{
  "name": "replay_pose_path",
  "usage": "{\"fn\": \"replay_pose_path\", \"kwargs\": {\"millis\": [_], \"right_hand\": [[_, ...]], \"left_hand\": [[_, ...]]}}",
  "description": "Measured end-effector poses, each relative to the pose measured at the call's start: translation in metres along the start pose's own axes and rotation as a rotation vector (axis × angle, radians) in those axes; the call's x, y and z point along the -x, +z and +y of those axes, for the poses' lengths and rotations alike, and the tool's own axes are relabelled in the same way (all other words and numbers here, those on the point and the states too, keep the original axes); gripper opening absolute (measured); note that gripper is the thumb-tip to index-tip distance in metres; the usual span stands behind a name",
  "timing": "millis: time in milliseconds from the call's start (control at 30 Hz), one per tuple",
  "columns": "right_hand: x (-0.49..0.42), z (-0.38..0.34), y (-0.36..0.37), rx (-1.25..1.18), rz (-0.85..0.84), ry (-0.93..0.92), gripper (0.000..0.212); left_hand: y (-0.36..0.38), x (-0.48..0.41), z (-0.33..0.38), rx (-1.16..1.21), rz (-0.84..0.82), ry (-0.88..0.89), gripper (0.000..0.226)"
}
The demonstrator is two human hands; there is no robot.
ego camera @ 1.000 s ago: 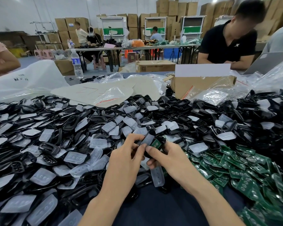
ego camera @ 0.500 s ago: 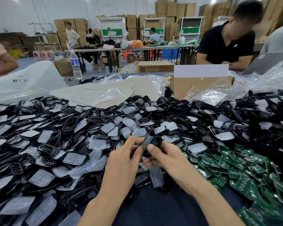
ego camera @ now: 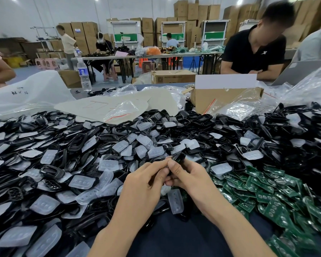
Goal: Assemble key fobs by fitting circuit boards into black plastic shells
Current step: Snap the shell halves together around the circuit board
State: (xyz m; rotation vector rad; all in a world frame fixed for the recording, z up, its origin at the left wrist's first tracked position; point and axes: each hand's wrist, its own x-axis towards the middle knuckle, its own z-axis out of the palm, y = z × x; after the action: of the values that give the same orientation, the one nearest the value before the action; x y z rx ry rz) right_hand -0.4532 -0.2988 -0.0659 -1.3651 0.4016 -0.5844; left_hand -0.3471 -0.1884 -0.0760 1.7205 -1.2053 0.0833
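Both hands meet over the middle of the table around one black plastic shell [ego camera: 178, 158]. My left hand [ego camera: 146, 182] pinches its left side with thumb and fingers. My right hand [ego camera: 190, 176] grips its right side, thumb on top. The circuit board inside the shell is hidden by my fingers. A heap of black shells [ego camera: 67, 151] mixed with translucent button pads [ego camera: 107, 165] covers the table's left and middle. Green circuit boards [ego camera: 261, 190] lie piled at the right.
A cardboard box [ego camera: 220, 100] and clear plastic bags [ego camera: 304, 93] stand behind the heap. A water bottle [ego camera: 83, 75] stands at the back left. A person in black sits opposite at the right. A strip of dark table [ego camera: 174, 236] shows between my forearms.
My hands have closed more tightly around the shell, and the green board that showed between my fingers a second ago is now covered.
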Motion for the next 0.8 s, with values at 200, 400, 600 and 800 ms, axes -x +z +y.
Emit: {"fn": "replay_pose_path", "kwargs": {"millis": [200,400,600,800], "right_hand": [[-0.0024,0.0009,-0.0001,-0.109,0.015,-0.006,0.051],[-0.0036,-0.0002,0.0012,-0.17,0.021,0.021,0.05],[-0.0021,-0.0063,0.0053,-0.372,0.018,0.093,0.047],[0.001,-0.0081,0.008,-0.485,0.028,0.167,0.061]], "left_hand": [[0.0009,0.0016,0.0028,-0.042,-0.069,0.032,0.037],[-0.0011,0.0022,0.0072,-0.176,-0.028,0.099,0.038],[0.0023,0.002,0.0087,-0.188,0.072,0.086,0.017],[0.0024,0.001,0.0045,-0.209,0.146,0.199,0.012]]}}
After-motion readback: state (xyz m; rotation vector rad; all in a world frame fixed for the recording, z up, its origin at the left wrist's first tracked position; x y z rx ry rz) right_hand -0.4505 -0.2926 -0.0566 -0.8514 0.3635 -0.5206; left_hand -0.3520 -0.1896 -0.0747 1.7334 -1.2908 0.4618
